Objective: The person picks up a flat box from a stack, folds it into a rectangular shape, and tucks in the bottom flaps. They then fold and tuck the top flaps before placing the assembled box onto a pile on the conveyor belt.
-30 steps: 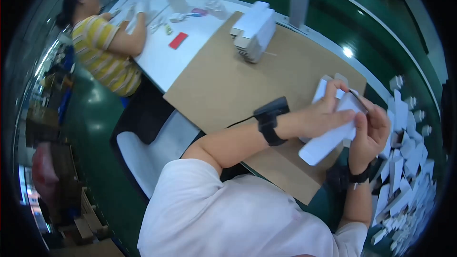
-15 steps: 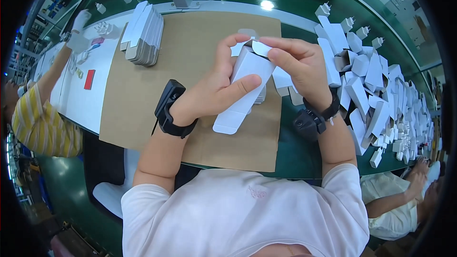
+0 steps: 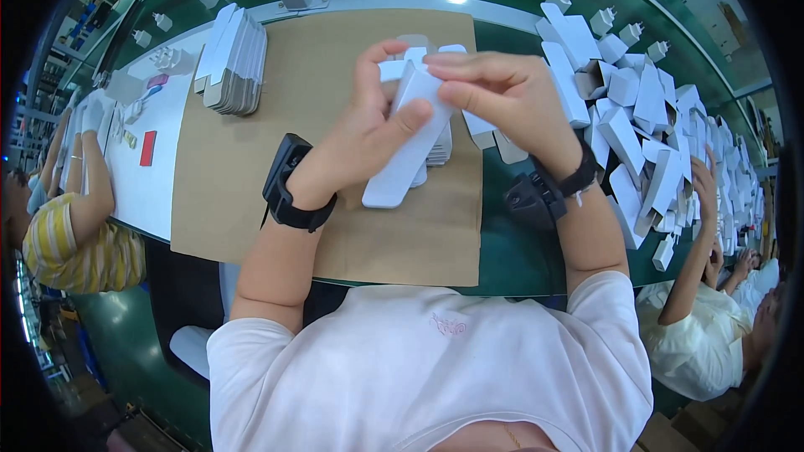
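Observation:
A slim white carton (image 3: 392, 169) is held at a slant above the brown cardboard sheet (image 3: 251, 192). My left hand (image 3: 356, 142) is closed around its sides, with the thumb lying along the front face. My right hand (image 3: 512, 99) pinches the carton's upper end between thumb and fingers; the fingers partly hide that end. Below and behind the carton lies a stack of flat white cartons (image 3: 440, 149), largely covered by my hands.
Another stack of flat cartons (image 3: 234, 67) stands at the left. Folded white boxes (image 3: 649, 121) are heaped at the right, beside white plug adapters (image 3: 602, 22). A red piece (image 3: 148, 149) lies on the white surface. Co-workers sit on both sides.
The carton has turned in my hands, and the dark opening at its top no longer shows. The left co-worker's arm has come back; the right one now reaches to the heap.

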`<state>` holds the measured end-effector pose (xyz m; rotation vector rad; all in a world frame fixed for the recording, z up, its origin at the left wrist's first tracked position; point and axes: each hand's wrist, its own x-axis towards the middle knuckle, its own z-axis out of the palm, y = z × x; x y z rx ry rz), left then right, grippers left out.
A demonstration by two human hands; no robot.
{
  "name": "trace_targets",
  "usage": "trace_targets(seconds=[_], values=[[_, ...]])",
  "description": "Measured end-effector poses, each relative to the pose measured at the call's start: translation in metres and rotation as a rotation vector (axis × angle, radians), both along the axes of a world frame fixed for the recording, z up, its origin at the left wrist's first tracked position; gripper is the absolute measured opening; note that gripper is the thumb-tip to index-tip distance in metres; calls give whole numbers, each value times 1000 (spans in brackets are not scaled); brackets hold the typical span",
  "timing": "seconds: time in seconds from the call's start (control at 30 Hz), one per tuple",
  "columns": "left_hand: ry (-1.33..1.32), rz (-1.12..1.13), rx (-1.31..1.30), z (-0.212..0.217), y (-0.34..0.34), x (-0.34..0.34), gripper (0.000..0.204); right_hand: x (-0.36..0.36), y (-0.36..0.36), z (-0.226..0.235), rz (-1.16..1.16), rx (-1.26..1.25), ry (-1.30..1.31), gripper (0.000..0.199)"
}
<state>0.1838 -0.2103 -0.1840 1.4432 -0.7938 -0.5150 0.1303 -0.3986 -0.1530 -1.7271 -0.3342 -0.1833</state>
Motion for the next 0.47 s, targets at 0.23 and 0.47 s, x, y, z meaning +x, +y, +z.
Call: trace_targets(seconds=[0.23,0.47], values=[[-496,502,845,-9,9,23,66,-68,-149,75,-1185,-600,-295,22],[-251,423,787,-13,14,32,38,-39,-117,68,-1068,-712,-321,34]])
